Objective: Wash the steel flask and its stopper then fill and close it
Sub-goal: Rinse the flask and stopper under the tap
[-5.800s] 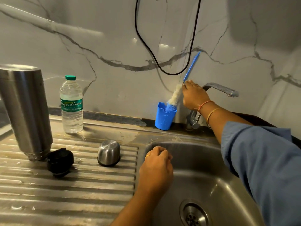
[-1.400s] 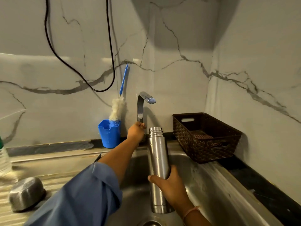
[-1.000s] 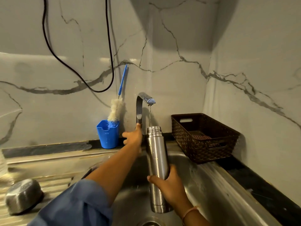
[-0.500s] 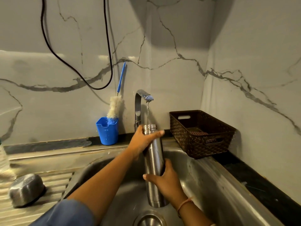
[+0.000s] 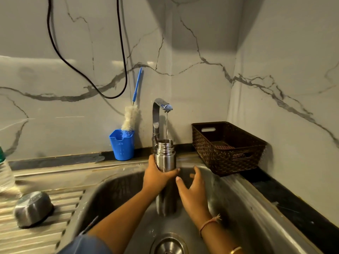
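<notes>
Probably filling, or rinsing, the steel flask [image 5: 165,155], upright in the sink [image 5: 238,198] with its mouth under the tap's [image 5: 157,114] thin stream; gripping it below the neck with the left hand [image 5: 156,177], with the right hand [image 5: 190,187] spread loose just beside, grasping nothing; next, likely: shut the tap, fetch the stopper; no stopper in view; cannot see the water level; 1 plastic bottle [image 5: 5,173] cut off at left.

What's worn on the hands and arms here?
Both hands bare, no gloves. Left hand: blue sleeve ending above a bare forearm. Right hand: thin pinkish thread at the wrist, gold bangle further up the arm, no sleeve in view.
</notes>
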Tool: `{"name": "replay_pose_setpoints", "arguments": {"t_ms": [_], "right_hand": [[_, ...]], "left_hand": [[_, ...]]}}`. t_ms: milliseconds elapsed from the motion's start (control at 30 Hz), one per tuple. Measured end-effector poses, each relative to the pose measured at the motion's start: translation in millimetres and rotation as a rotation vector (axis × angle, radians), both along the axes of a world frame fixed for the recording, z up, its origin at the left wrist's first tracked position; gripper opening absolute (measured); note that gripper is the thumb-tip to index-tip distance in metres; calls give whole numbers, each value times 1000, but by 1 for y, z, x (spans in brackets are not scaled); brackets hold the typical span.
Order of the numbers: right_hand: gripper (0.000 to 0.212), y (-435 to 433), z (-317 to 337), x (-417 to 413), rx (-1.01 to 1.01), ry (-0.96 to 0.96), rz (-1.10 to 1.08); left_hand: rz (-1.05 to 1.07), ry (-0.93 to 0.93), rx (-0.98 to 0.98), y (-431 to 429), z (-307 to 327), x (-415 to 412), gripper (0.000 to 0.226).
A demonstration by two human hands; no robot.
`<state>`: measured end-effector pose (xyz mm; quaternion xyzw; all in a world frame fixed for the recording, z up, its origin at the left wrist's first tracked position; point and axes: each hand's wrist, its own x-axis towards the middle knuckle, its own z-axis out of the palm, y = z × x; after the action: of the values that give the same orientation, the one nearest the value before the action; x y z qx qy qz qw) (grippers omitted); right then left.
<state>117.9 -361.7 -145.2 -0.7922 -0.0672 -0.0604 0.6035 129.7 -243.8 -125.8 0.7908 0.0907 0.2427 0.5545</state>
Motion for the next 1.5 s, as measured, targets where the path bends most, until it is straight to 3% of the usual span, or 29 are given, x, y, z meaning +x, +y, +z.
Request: {"name": "replay_pose_setpoints", "arguments": {"t_ms": [100,200,300,400,500,667,833,1000,1133,1267,1433,1500], "right_hand": [[65,0,0,1,-9,-35,-28],[62,0,-1,0,-23,-44,-48],[58,0,-1,1,-34,-50,-57],[56,1,-1,-1,-10,-56,-59],[51,0,2,0,-19,-83,-79],[48,-2,0,1,-2,-58,-81],[38,-1,0,1,59,35,-20],[27,-15,8,5,78,31,-206],[33,-28,9,12,273,48,-384],[28,-33,16,7,451,103,-429],[14,-36,44,-6,464,-204,-376],[22,-31,47,-14,348,-402,-291]], "left_hand": [[53,-93,-91,2,4,4,72],[3,-15,2,2,2,5,74],[7,-63,-28,2,1,4,75],[-69,21,60,-4,-3,2,74],[-8,-25,31,-6,-1,3,79],[-4,114,97,-4,2,2,77],[-62,245,-359,-2,19,-1,72],[-10,157,-557,-8,21,-11,80],[104,136,-944,-13,7,-22,86],[123,215,-1186,-26,-6,-31,79],[78,273,-1506,-43,-5,-29,66],[50,324,-1583,-53,-1,-27,60]]}}
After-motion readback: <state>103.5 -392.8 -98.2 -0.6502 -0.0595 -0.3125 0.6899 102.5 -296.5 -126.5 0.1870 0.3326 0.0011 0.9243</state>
